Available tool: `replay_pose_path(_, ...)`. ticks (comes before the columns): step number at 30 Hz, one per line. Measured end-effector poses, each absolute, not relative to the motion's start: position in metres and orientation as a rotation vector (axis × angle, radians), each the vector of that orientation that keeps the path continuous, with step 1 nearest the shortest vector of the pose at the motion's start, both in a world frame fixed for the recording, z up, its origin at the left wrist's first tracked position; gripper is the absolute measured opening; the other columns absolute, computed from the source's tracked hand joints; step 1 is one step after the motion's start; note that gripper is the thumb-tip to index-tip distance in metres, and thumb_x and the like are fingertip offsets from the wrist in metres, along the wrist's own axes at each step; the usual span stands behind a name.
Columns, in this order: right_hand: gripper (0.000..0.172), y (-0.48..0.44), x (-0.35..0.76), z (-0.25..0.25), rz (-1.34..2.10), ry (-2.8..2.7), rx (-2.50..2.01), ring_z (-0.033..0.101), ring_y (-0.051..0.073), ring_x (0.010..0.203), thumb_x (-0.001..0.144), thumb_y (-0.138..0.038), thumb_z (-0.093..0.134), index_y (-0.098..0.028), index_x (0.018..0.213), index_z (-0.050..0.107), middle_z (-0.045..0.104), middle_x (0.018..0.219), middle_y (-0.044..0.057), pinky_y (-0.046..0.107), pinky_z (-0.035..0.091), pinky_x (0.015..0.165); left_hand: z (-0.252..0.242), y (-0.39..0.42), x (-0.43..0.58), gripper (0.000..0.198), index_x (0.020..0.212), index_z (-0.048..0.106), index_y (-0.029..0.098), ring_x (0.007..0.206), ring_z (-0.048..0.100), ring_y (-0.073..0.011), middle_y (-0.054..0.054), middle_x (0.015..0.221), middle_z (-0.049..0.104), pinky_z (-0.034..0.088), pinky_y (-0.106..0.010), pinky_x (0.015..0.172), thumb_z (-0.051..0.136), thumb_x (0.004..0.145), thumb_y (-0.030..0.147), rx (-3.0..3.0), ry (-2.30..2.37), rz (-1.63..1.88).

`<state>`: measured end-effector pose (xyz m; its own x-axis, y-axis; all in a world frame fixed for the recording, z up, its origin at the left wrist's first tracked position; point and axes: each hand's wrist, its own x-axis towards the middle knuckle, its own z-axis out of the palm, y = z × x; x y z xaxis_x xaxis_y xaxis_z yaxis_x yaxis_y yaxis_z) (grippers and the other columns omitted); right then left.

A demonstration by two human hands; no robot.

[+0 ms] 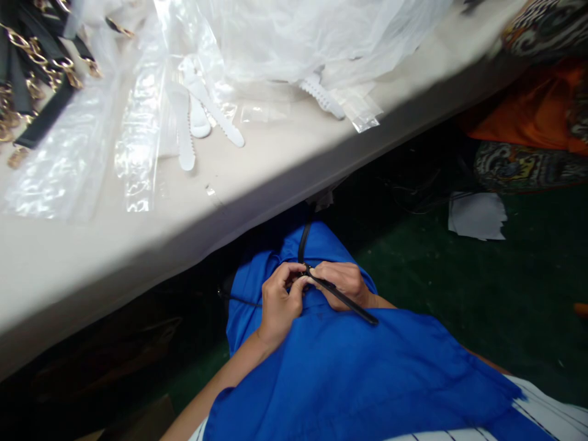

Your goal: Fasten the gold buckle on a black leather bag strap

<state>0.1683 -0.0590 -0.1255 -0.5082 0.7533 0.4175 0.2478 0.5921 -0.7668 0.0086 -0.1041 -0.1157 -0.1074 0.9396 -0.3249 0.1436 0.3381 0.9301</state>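
Observation:
A narrow black strap (351, 304) lies across my lap, with one end slanting down to the right and another part running up over the blue cloth (328, 242). My left hand (283, 297) pinches the strap near a small metal fitting, thumb and forefinger together. Close against it, my right hand (343, 282) grips the same strap with its fingers curled. The fitting is mostly hidden between the fingertips, so its exact shape cannot be made out. A thin dark cord (241, 300) shows left of my left hand.
Ahead stands a table (114, 257) with a pale cover. On it lie clear plastic bags (140, 135), white notched strips (184, 131) and black straps with gold clasps (46, 113). White paper (478, 215) lies on the green floor. Orange and patterned cloth (523, 116) is at right.

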Motion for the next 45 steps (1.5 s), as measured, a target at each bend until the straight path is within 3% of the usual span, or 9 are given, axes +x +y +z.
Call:
replay_pose_path(6, 0.007, -0.058, 0.167, -0.121, 0.845, -2.086, -0.792, 0.062, 0.013, 0.062, 0.092, -0.016, 0.053, -0.016, 0.088, 0.059, 0.066, 0.070, 0.005, 0.022, 0.050, 0.060, -0.121, -0.105, 0.005, 0.044, 0.129, 0.049, 0.024, 0.067, 0.061, -0.0119, -0.001, 0.088, 0.063, 0.052, -0.023, 0.062, 0.062, 0.086, 0.022, 0.999, 1.400, 0.983)
replay_pose_path(10, 0.010, -0.056, 0.167, -0.121, 0.873, -2.136, -0.777, 0.060, 0.013, 0.061, 0.093, -0.015, 0.050, -0.016, 0.085, 0.057, 0.062, 0.068, 0.004, 0.022, 0.048, 0.060, -0.120, -0.105, 0.006, 0.025, 0.111, 0.066, 0.021, 0.073, 0.064, -0.0149, -0.004, 0.090, 0.066, 0.053, -0.025, 0.066, 0.058, 0.088, 0.020, 1.171, 1.495, 0.976)
replay_pose_path(16, 0.011, -0.056, 0.168, -0.122, 0.794, -2.247, -0.773, 0.057, 0.013, 0.060, 0.092, -0.015, 0.050, -0.016, 0.085, 0.058, 0.060, 0.068, 0.003, 0.022, 0.046, 0.061, -0.114, -0.104, 0.012, 0.021, 0.099, 0.069, 0.019, 0.079, 0.065, -0.0158, -0.004, 0.088, 0.069, 0.052, -0.027, 0.076, 0.054, 0.086, 0.013, 1.411, 1.629, 1.010)
replay_pose_path(21, 0.011, -0.058, 0.167, -0.128, 0.908, -2.229, -0.755, 0.057, 0.012, 0.061, 0.093, -0.016, 0.051, -0.016, 0.087, 0.059, 0.061, 0.069, 0.003, 0.022, 0.046, 0.062, -0.119, -0.102, 0.006, 0.013, 0.091, 0.068, 0.016, 0.061, 0.062, -0.0141, -0.002, 0.071, 0.067, 0.050, -0.024, 0.057, 0.063, 0.079, 0.019, 0.918, 1.519, 0.933)
replay_pose_path(30, 0.021, -0.056, 0.157, -0.112, 0.685, -2.414, -0.789, 0.059, 0.014, 0.062, 0.094, -0.015, 0.049, -0.017, 0.080, 0.064, 0.063, 0.068, 0.003, 0.025, 0.047, 0.062, -0.108, -0.082, -0.021, 0.035, 0.089, 0.067, 0.011, 0.062, 0.056, -0.0102, -0.003, 0.073, 0.063, 0.045, -0.020, 0.058, 0.068, 0.080, 0.045, 0.656, 1.224, 0.810)
replay_pose_path(35, 0.031, -0.038, 0.161, -0.105, 0.908, -2.202, -0.925, 0.063, 0.016, 0.095, 0.089, -0.006, 0.046, -0.020, 0.112, 0.063, 0.065, 0.110, 0.008, 0.027, 0.051, 0.081, -0.106, -0.075, -0.034, 0.031, 0.084, 0.064, 0.013, 0.060, 0.053, -0.0077, 0.000, 0.073, 0.061, 0.043, -0.019, 0.058, 0.079, 0.071, 0.036, 0.644, 1.226, 0.822)
replay_pose_path(38, 0.048, -0.024, 0.163, -0.106, 1.118, -2.169, -0.977, 0.063, 0.015, 0.094, 0.086, -0.003, 0.041, -0.022, 0.129, 0.054, 0.057, 0.128, 0.008, 0.027, 0.052, 0.081, -0.094, -0.072, -0.041, 0.030, 0.086, 0.063, 0.013, 0.063, 0.057, -0.0091, -0.002, 0.081, 0.063, 0.048, -0.021, 0.060, 0.080, 0.071, 0.033, 0.649, 1.122, 0.810)
replay_pose_path(41, 0.042, -0.017, 0.162, -0.109, 1.174, -2.376, -0.882, 0.062, 0.013, 0.077, 0.078, -0.002, 0.044, -0.021, 0.110, 0.064, 0.067, 0.107, 0.002, 0.023, 0.047, 0.069, -0.079, -0.072, -0.045, 0.030, 0.093, 0.062, 0.013, 0.066, 0.059, -0.0109, -0.004, 0.084, 0.065, 0.049, -0.023, 0.062, 0.078, 0.074, 0.030, 0.693, 1.064, 0.744)
replay_pose_path(45, 0.015, -0.017, 0.162, -0.111, 0.680, -2.473, -1.005, 0.046, 0.013, 0.054, 0.070, -0.008, 0.048, -0.017, 0.071, 0.061, 0.058, 0.068, 0.001, 0.027, 0.035, 0.056, -0.068, -0.071, -0.051, 0.037, 0.102, 0.062, 0.013, 0.061, 0.058, -0.0106, -0.005, 0.080, 0.067, 0.049, -0.023, 0.060, 0.077, 0.074, 0.031, 0.733, 1.143, 0.665)
